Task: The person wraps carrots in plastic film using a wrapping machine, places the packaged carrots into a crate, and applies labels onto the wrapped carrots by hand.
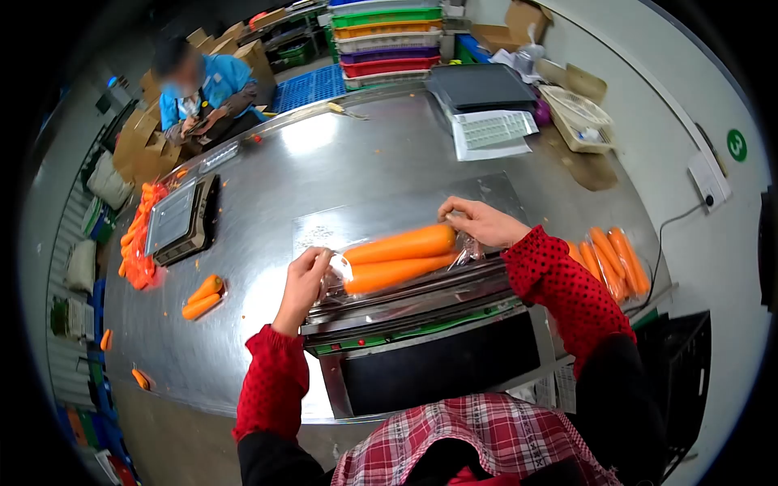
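Note:
Two large carrots [401, 257] lie side by side in clear plastic film, just behind the wrapping machine [438, 348] with its dark front plate. The film's left end is pinched in my left hand [304, 283]. At the other end, my right hand [486, 223] has its fingers closed on the film beside the carrot tips. Both hands are at about the same distance from the machine's metal bar. Under the carrots a sheet of clear film reaches back over the metal table [259, 186].
A scale [182, 220] and a net bag of carrots [139, 243] are at the left, near two carrots [203, 298]. Packed carrots [617, 263] lie at the right. Stacked crates [389, 42] stand behind; a person in blue [212, 89] is at the back left.

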The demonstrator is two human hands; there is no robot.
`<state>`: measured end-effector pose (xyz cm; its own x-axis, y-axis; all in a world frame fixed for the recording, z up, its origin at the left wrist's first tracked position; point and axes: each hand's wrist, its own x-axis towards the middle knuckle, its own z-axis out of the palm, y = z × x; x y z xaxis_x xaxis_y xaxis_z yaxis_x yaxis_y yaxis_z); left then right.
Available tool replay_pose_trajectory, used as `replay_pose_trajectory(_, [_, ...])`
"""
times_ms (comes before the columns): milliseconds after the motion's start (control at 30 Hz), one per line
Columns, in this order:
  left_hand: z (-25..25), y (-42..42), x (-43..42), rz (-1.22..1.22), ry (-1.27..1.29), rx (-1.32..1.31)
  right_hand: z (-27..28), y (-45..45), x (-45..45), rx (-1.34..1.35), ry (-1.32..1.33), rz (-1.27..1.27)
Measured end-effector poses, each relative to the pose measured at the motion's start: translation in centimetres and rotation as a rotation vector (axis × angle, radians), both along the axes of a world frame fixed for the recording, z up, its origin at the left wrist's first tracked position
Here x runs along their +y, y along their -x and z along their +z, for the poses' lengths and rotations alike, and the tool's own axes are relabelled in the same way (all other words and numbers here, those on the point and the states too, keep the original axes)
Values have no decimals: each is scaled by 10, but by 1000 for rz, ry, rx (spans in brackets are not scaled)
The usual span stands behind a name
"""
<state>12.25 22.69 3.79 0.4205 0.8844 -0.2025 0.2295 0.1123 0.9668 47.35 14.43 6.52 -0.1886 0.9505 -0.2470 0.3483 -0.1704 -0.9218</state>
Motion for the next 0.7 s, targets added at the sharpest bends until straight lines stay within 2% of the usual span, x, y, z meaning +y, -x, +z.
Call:
replay_pose_trajectory(67, [19, 10, -38, 29, -182, 72, 21, 7, -34, 35, 7, -34])
replay_pose_trajectory(100, [19, 20, -61, 20, -399, 30, 27, 12, -57, 71, 24, -47])
replay_pose_trajectory(133, [47, 22, -94, -22, -425, 40, 31, 18, -81, 114, 107, -68])
replay_pose_trajectory(167, [46, 32, -117, -11, -392, 60, 21, 25, -105, 155, 47, -58])
replay_pose_trajectory(233, [43, 38, -148, -26, -71, 125, -7, 36, -142, 182, 77, -60])
replay_pose_trajectory(267, [16, 45, -156, -26, 6, 139, -20, 41, -154, 187, 214, -73])
replay_pose_trajectory(300, [-1, 46, -159, -23, 163, 188, -36, 43, -164, 200, 239, -71])
replay_pose_trajectory(367, [-47, 50, -161, 3, 181, 227, -64, 45, -179, 207, 307, -303])
replay_pose_trajectory(433, [-41, 47, -164, 194, 84, 312, -86, 34, -198, 491, 213, -654])
replay_pose_trajectory(500, [-31, 58, -163, 441, 80, 181, -90, 23, -207, 509, 244, -861])
replay_pose_trajectory(567, [-54, 75, -173, 309, 246, 107, -97, 22, -215, 603, 239, -1000])
replay_pose_trajectory(633, [-64, 72, -185, 248, 117, 224, -94, 19, -221, 382, 226, -747])
replay_pose_trajectory(667, [-66, 70, -185, 243, 94, 256, -78, 28, -216, 229, 307, -650])
replay_pose_trajectory(700, [-72, 72, -187, 240, 95, 259, -83, 31, -217, 233, 309, -653])
